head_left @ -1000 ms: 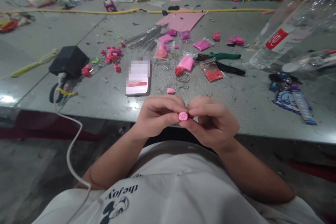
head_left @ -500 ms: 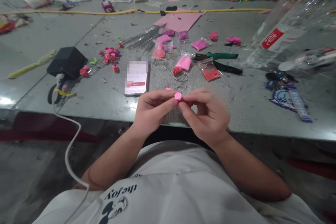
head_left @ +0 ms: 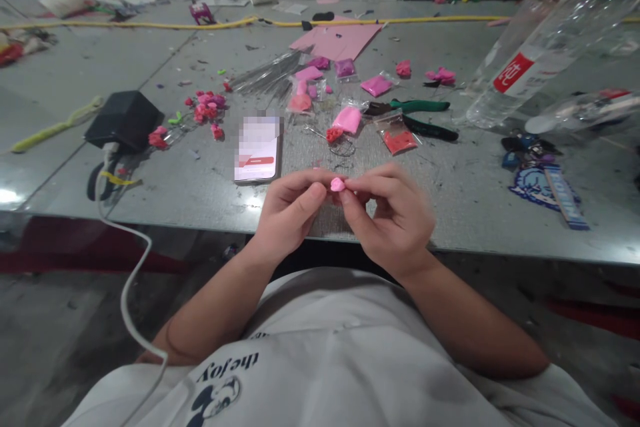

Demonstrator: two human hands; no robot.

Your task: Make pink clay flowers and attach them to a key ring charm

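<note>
A tiny pink clay rose (head_left: pixel 337 185) is up between my two hands, just over the table's front edge. My right hand (head_left: pixel 393 217) pinches it between thumb and forefinger. From the other side, my left hand (head_left: pixel 290 210) is closed, its curled forefinger supporting the rose while its thumb sits slightly off it. Beyond my fingers lie a bag of pink clay (head_left: pixel 347 120), a small red clay flower (head_left: pixel 333 135) on wire, and a bag of red clay (head_left: pixel 400 140).
A phone (head_left: pixel 257 150) lies left of centre, near finished clay flowers (head_left: pixel 207 105) and a black charger (head_left: pixel 124 120). Thin wires (head_left: pixel 273 73) and pink sheet (head_left: pixel 343 40) are behind. Green-handled pliers (head_left: pixel 423 107) and a plastic bottle (head_left: pixel 520 77) are at right.
The rose has turned, so its swirled face is less visible. My left thumb has drawn back a little from it. The whole view has shifted slightly.
</note>
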